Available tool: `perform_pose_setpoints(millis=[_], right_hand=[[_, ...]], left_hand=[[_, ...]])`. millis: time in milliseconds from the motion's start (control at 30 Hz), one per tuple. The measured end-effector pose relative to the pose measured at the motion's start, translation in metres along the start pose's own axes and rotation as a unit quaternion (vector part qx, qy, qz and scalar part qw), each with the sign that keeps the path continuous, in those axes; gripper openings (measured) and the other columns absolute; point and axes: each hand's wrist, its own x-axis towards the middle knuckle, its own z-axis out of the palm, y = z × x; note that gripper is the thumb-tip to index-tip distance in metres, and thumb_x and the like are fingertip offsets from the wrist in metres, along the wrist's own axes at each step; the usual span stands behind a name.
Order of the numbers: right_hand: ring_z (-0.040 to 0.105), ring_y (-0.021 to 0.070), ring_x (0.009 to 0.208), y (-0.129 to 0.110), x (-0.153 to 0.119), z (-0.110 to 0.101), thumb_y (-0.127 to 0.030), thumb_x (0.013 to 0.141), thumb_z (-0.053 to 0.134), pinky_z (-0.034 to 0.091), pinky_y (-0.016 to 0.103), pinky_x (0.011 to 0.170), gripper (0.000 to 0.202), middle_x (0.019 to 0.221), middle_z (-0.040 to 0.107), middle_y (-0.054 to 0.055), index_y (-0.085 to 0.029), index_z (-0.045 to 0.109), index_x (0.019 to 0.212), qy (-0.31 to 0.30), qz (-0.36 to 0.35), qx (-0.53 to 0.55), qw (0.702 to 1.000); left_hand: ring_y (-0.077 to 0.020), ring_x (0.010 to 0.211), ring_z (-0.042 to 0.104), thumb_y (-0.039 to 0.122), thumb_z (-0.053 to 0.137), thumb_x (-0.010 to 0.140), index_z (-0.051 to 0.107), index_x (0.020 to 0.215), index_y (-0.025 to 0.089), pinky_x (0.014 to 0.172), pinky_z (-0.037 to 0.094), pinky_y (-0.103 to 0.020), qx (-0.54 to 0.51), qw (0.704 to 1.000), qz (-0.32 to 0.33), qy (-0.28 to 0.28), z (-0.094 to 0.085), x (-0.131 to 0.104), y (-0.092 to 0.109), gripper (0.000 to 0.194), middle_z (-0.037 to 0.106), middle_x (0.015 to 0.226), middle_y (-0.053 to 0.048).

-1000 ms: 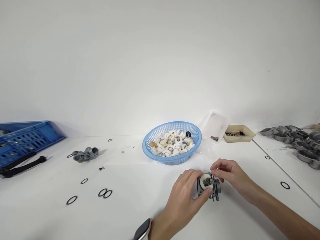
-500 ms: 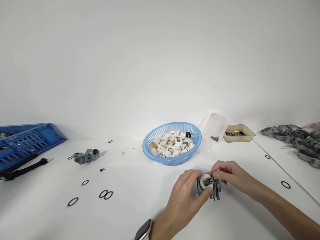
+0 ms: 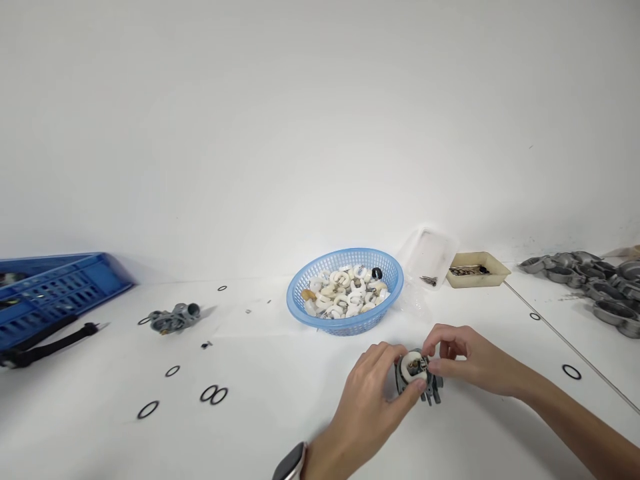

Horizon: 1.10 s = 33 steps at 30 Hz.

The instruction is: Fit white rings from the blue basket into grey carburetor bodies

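A grey metal carburetor body (image 3: 431, 390) stands on the white table with its inside facing up. In it sits a white C-shaped float (image 3: 407, 369), with small brass parts in its middle. My left hand (image 3: 373, 393) is closed round the carburetor's left side, its thumb at the float's near edge and its fingers at the far side. At the right side of the float, the thumb and index finger of my right hand (image 3: 463, 357) are bent close together by the hinge. Whatever lies between those fingertips is too small to make out.
A blue basket (image 3: 345, 327) of white floats stands behind my hands. Right of it are a clear plastic tray (image 3: 430, 257) and a cream tray (image 3: 480, 277) with pins. Metal bowls (image 3: 615, 310) lie far right; another carburetor (image 3: 173, 320), black rings (image 3: 149, 409) and a blue crate (image 3: 65, 290) lie left.
My right thumb and index finger have shifted slightly at the float's hinge side, and the thumb sits lower. My left hand keeps its hold on the carburetor. The view has tilted slightly.
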Motion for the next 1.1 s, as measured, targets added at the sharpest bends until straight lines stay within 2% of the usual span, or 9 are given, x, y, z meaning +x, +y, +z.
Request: perform_pose_setpoints(millis=[167, 500, 667, 767, 867, 1000, 1100], right_hand=[[0.055, 0.0153, 0.074, -0.003, -0.002, 0.002, -0.036, 0.078, 0.074, 0.048, 0.030, 0.069, 0.016, 0.100, 0.065, 0.001, -0.028, 0.070, 0.090, 0.000, 0.012, -0.016, 1.000], [0.054, 0.0151, 0.073, 0.000, -0.001, 0.003, -0.032, 0.078, 0.073, 0.047, 0.030, 0.067, 0.010, 0.096, 0.064, 0.001, -0.027, 0.069, 0.086, 0.007, -0.001, -0.037, 0.999], [0.053, 0.0152, 0.071, 0.001, -0.001, 0.003, -0.036, 0.080, 0.073, 0.047, 0.030, 0.065, 0.012, 0.095, 0.064, 0.001, -0.028, 0.071, 0.088, 0.014, -0.008, -0.043, 0.999], [0.056, 0.0174, 0.077, 0.002, -0.001, 0.004, -0.042, 0.079, 0.076, 0.051, 0.033, 0.072, 0.026, 0.100, 0.065, 0.002, -0.031, 0.071, 0.102, 0.018, -0.032, -0.064, 0.997], [0.059, 0.0220, 0.092, 0.004, -0.001, 0.007, -0.048, 0.079, 0.077, 0.051, 0.039, 0.086, 0.047, 0.113, 0.065, 0.005, -0.032, 0.066, 0.121, 0.018, -0.049, -0.072, 0.996], [0.059, 0.0242, 0.107, 0.005, 0.000, 0.016, -0.037, 0.077, 0.078, 0.048, 0.040, 0.096, 0.054, 0.125, 0.063, 0.003, -0.033, 0.061, 0.128, -0.006, -0.068, -0.045, 0.997], [0.060, 0.0242, 0.108, 0.006, 0.000, 0.025, -0.029, 0.076, 0.078, 0.049, 0.037, 0.094, 0.058, 0.126, 0.063, 0.004, -0.031, 0.059, 0.131, -0.010, -0.087, -0.021, 0.996]], left_hand=[[-0.0234, 0.090, 0.061, 0.035, 0.062, 0.092, 0.059, 0.102, 0.024, 0.078, 0.049, -0.036, 0.007, 1.000, -0.001, 0.004, -0.001, 0.000, 0.002, 0.015, 0.065, 0.094, -0.002], [-0.0226, 0.090, 0.060, 0.033, 0.063, 0.092, 0.059, 0.103, 0.024, 0.078, 0.049, -0.036, 0.007, 1.000, 0.006, -0.001, -0.002, 0.000, 0.002, 0.015, 0.065, 0.094, -0.001], [-0.0226, 0.089, 0.061, 0.033, 0.063, 0.092, 0.059, 0.103, 0.024, 0.077, 0.049, -0.035, 0.019, 1.000, 0.016, 0.002, -0.003, 0.001, 0.002, 0.015, 0.065, 0.094, -0.002], [-0.0233, 0.090, 0.061, 0.034, 0.061, 0.093, 0.060, 0.104, 0.024, 0.078, 0.050, -0.035, 0.010, 1.000, 0.010, -0.003, -0.002, 0.001, 0.002, 0.016, 0.066, 0.096, -0.003], [-0.0236, 0.091, 0.061, 0.033, 0.059, 0.093, 0.060, 0.108, 0.025, 0.079, 0.052, -0.035, 0.006, 1.000, 0.009, -0.012, -0.003, 0.000, 0.003, 0.017, 0.066, 0.098, -0.004], [-0.0241, 0.097, 0.062, 0.032, 0.051, 0.098, 0.058, 0.118, 0.026, 0.083, 0.052, -0.036, 0.000, 1.000, 0.019, -0.012, -0.006, -0.002, 0.004, 0.023, 0.066, 0.105, -0.005], [-0.0242, 0.102, 0.061, 0.033, 0.045, 0.101, 0.057, 0.122, 0.026, 0.086, 0.052, -0.036, -0.011, 1.000, 0.029, -0.002, -0.008, -0.002, 0.004, 0.025, 0.065, 0.109, -0.007]])
